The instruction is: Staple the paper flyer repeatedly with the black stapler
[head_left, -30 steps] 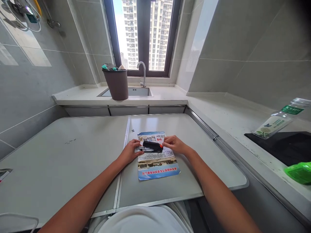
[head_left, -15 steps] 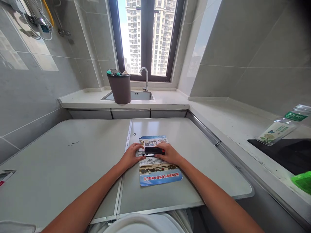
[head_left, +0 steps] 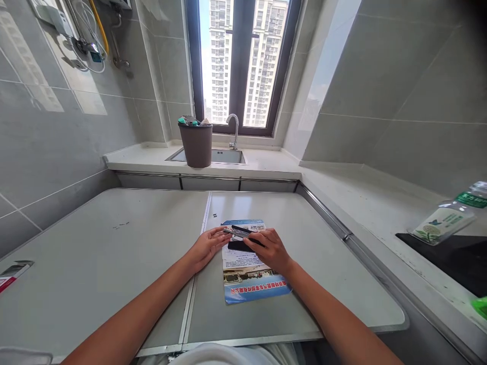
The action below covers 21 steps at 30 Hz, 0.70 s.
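A stapler (head_left: 240, 246) with black covers and a bare metal rail is swung apart over a printed leaflet (head_left: 247, 276) on the table. My right hand (head_left: 268, 248) grips its rear part, fingers curled over the black and metal arms. My left hand (head_left: 209, 246) is at the front end, with thumb and fingertips closed around the tip of the metal rail. The inside of the stapler is partly covered by my fingers. Under both hands, the leaflet has blue edges, text and a photo strip.
Small dark bits (head_left: 215, 215) and thin slivers (head_left: 120, 225) lie on the folding table (head_left: 152, 274). A red-and-white packet (head_left: 14, 275) lies at its left edge. Behind are a brown bucket (head_left: 196, 147) and a sink (head_left: 228, 156). A plastic bottle (head_left: 443, 223) stands on the right counter.
The stapler lay closed between both hands and is now spread apart, its metal rail showing. My right hand has curled over it. The camera view has shifted slightly.
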Available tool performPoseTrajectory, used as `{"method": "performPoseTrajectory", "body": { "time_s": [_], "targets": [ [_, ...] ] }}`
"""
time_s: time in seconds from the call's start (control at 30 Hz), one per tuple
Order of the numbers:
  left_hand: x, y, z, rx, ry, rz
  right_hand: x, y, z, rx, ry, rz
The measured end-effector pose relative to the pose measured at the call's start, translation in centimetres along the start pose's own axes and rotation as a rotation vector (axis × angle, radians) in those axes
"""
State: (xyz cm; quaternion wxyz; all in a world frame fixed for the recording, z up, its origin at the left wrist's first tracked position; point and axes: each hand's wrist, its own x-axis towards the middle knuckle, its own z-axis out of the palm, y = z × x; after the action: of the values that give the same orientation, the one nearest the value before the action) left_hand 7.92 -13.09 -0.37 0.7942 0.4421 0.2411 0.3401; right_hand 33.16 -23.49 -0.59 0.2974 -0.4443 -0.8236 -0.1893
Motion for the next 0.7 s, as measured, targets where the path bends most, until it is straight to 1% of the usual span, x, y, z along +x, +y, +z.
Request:
{"method": "performPoseTrajectory", "body": {
  "time_s": [0.13,0.33,0.43,0.5,0.6,0.63,0.7],
  "targets": [
    [-0.3,0.5,0.2,-0.014,-0.013,-0.015,-0.2,-0.2,-0.1,-0.053,-0.024,0.009],
    [-0.2,0.3,0.1,-0.034,-0.020,-0.038,-0.3,-0.4,-0.2,-0.013,-0.103,-0.041],
    [-0.1,0.3,-0.1,-0.036,-0.021,-0.042,-0.3,-0.6,-0.1,-0.009,-0.099,-0.054],
    [0.0,0.2,-0.2,-0.039,-0.022,-0.050,-0.2,-0.8,-0.1,-0.044,-0.058,-0.048],
    [0.1,-0.3,-0.5,-0.031,0.012,-0.058,0.2,-0.9,-0.1,-0.085,0.064,0.000],
    [0.2,-0.5,-0.6,-0.023,0.040,-0.055,0.4,-0.9,-0.1,-0.068,0.106,0.049],
    [0.4,-0.8,-0.9,0.004,0.112,-0.032,0.8,-0.7,-0.1,0.033,0.168,0.211]
  ]
}}
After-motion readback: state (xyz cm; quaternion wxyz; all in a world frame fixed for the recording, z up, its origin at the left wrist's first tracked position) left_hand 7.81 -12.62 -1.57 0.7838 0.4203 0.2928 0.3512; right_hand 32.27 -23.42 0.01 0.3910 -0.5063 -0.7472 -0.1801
